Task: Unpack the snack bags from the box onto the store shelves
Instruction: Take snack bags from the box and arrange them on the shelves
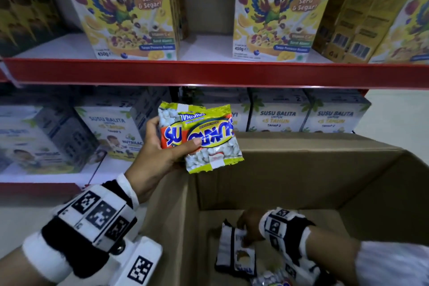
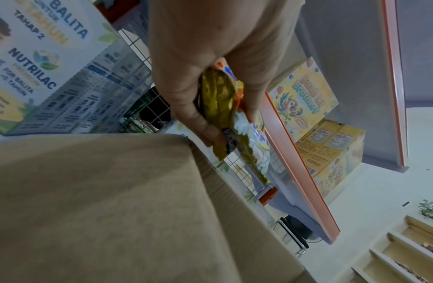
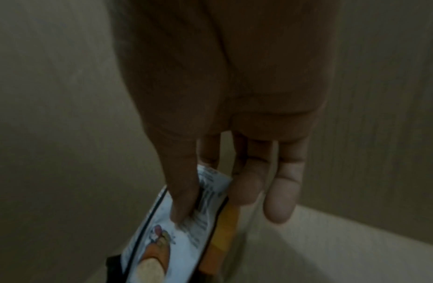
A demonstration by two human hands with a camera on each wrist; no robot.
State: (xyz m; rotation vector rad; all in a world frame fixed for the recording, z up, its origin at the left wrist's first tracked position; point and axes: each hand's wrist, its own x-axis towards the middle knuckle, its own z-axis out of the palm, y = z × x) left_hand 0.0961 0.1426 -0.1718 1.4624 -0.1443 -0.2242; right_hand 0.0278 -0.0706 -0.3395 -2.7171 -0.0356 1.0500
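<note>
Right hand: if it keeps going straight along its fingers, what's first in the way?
The right hand already touches the black-edged white snack bag in the cardboard box; beyond it, probably the box floor.

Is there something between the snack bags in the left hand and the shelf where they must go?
Nothing visible blocks them. The left hand holds two snack bags above the cardboard box, in front of the lower shelf's milk boxes. The upper shelf has a bare gap between two cereal boxes.

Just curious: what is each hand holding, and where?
Left hand grips two snack bags at their left edges. Right hand pinches a white bag by its top.
</note>
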